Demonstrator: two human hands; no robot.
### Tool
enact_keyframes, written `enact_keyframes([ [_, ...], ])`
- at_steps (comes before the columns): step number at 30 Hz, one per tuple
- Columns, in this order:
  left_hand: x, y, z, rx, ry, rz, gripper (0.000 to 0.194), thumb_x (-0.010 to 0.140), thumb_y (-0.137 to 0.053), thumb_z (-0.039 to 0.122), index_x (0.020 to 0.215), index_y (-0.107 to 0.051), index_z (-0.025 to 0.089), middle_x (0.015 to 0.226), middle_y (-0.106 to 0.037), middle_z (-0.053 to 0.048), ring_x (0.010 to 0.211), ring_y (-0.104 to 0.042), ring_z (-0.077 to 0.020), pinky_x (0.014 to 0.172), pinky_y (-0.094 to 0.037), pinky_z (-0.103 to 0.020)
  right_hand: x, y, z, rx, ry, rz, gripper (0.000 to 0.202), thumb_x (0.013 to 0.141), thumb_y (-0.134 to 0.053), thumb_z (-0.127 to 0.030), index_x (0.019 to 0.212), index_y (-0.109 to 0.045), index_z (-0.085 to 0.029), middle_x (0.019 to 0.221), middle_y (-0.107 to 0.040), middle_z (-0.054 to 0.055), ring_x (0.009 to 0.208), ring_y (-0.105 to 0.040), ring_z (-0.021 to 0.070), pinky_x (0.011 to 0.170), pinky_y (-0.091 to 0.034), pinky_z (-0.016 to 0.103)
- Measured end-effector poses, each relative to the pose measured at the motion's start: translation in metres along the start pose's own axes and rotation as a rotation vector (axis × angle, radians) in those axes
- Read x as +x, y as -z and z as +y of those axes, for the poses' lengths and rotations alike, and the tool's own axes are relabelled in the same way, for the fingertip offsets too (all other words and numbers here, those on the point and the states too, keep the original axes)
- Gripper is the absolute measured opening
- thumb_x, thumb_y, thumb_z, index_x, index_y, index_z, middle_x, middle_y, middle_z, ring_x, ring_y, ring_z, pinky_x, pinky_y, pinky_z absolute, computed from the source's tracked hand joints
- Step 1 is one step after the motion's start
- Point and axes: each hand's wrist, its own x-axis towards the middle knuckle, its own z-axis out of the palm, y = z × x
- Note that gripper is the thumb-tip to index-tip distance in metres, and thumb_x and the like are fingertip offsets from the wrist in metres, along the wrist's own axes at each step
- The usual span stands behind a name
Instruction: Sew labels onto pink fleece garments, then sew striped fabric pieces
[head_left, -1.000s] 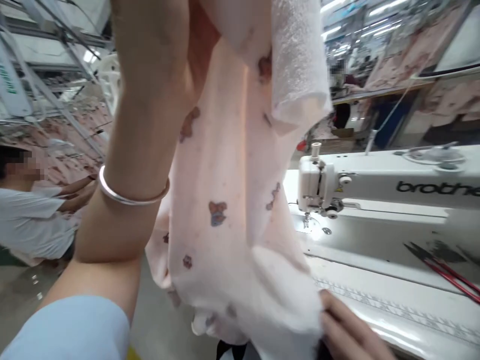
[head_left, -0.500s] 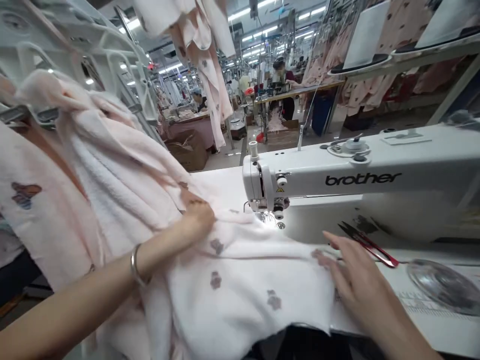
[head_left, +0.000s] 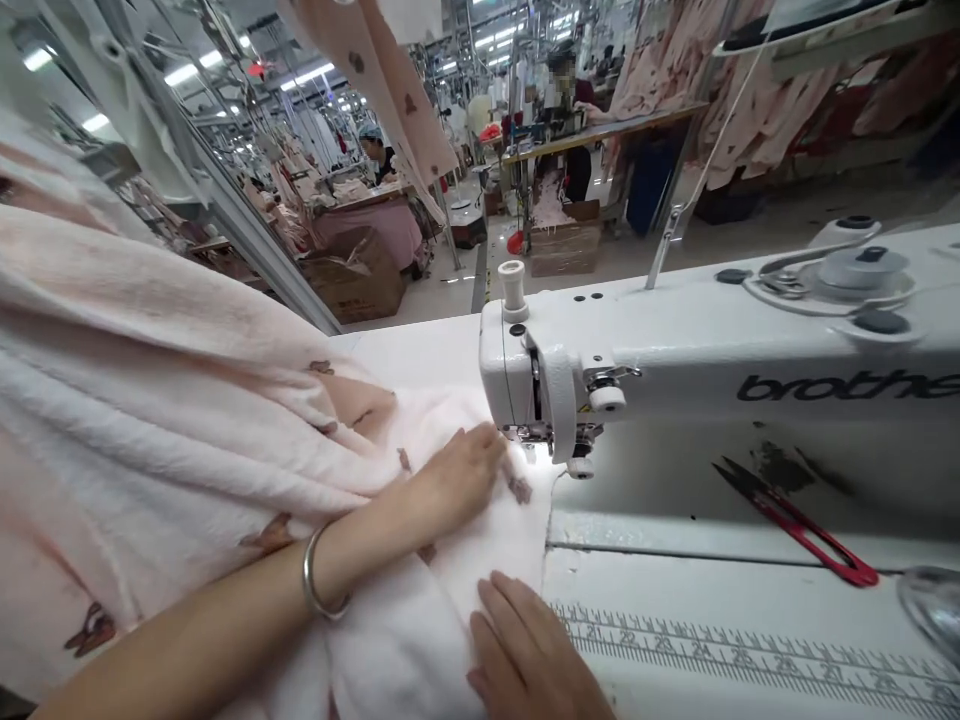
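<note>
Soft pale pink fleece fabric [head_left: 247, 450] with small brown printed figures spreads over the left of the machine table and hangs in folds. My left hand [head_left: 461, 470], with a silver bangle on its wrist, is closed on the fabric just left of the lit needle area. My right hand [head_left: 536, 645] lies on the fabric near its right edge, fingers stretched out and fairly flat. A white sewing machine [head_left: 660, 350] stands over the fabric's far right edge. Its presser foot [head_left: 536, 450] is partly hidden by glare and the machine head.
Red-handled thread snips [head_left: 799, 525] lie on the machine bed, right of the needle. A printed ruler scale [head_left: 720, 650] runs along the table's front. A clear round object [head_left: 930, 610] sits at the right edge. Beyond are cardboard boxes [head_left: 352, 275] and co-workers at other tables.
My left hand has moved right, closer to the needle, with the fabric. My right hand has come left and nearer onto the fabric. The view has moved closer to the machine.
</note>
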Motion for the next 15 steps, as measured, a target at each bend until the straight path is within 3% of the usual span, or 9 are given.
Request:
enact_keyframes([
  [2,0.001,-0.006,0.004,0.051,-0.028,-0.054,0.012,0.083,-0.049,0.023,0.084,-0.061,0.019,0.106,-0.060,-0.010,0.114,-0.049,-0.0290,0.104,-0.029,-0.047,0.000,-0.002,0.002,-0.011,-0.001,0.017,0.027,0.092,-0.035,-0.019,0.087,-0.061,-0.011,0.098,-0.065,0.014,0.108,-0.056,0.0279,0.087,-0.051,0.040],
  [6,0.012,-0.014,-0.001,0.083,0.042,-0.025,0.013,0.084,-0.048,0.020,0.081,-0.059,0.016,0.114,-0.056,-0.016,0.127,-0.033,-0.0390,0.103,-0.014,-0.063,0.013,0.021,0.024,-0.130,0.114,-0.268,0.021,0.090,-0.043,-0.020,0.097,-0.060,-0.011,0.111,-0.062,0.016,0.115,-0.051,0.0297,0.088,-0.051,0.043],
  [9,0.021,-0.017,-0.007,0.028,0.078,0.000,0.012,0.083,-0.048,0.017,0.082,-0.059,0.014,0.120,-0.054,-0.018,0.134,-0.020,-0.0400,0.103,-0.002,-0.066,0.020,0.034,0.039,-0.220,0.125,-0.404,0.025,0.089,-0.040,-0.018,0.105,-0.059,-0.013,0.121,-0.058,0.014,0.117,-0.050,0.0298,0.088,-0.050,0.046],
  [12,0.020,-0.019,-0.003,-0.073,0.092,0.051,0.011,0.081,-0.050,0.013,0.083,-0.060,0.014,0.121,-0.054,-0.017,0.135,-0.019,-0.0383,0.104,0.005,-0.065,0.014,0.032,0.046,-0.263,0.189,-0.397,0.026,0.087,-0.046,-0.021,0.109,-0.059,-0.015,0.126,-0.055,0.013,0.119,-0.048,0.0293,0.094,-0.045,0.045],
  [15,0.013,-0.010,0.007,-0.215,0.100,0.160,0.012,0.076,-0.057,0.011,0.086,-0.061,0.014,0.118,-0.057,-0.016,0.131,-0.030,-0.0373,0.107,-0.003,-0.063,0.003,0.020,0.048,-0.249,0.235,-0.277,0.022,0.089,-0.048,-0.024,0.106,-0.060,-0.018,0.121,-0.059,0.009,0.114,-0.053,0.0260,0.096,-0.043,0.040],
])
